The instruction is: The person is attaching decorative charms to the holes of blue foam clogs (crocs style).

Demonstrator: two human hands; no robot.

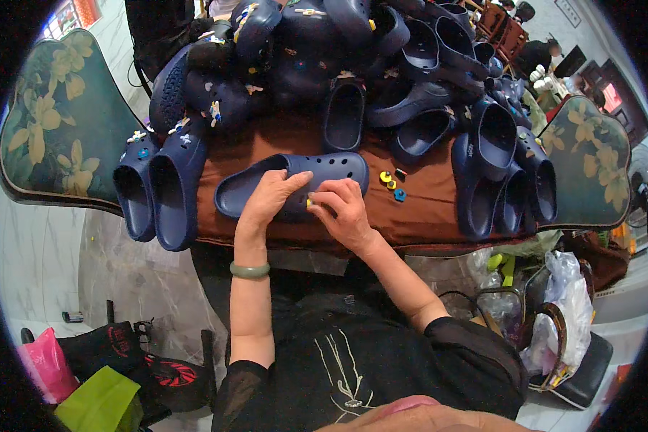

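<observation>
A navy blue clog point(246, 187) with round holes in its upper lies sideways on the brown cloth point(417, 227), its toe to the right. My left hand point(268, 196) grips it round the middle, with the thumb on top of the upper. Close by, my right hand point(347, 214) pinches a small yellow piece point(310, 203), probably a shoe charm, against the near side of the upper. My fingers hide most of that piece. To the right of the toe lie several small loose charms: yellow ones point(386, 177), a blue one point(399, 194) and a dark one point(401, 173).
A big heap of navy clogs point(288, 72) covers the table's far side. Pairs of clogs stand at the left point(173, 191) and right point(479, 191). Flowered green panels point(65, 122) flank the table. Bags point(101, 399) lie low left; a chair with plastic bags point(565, 302) stands low right.
</observation>
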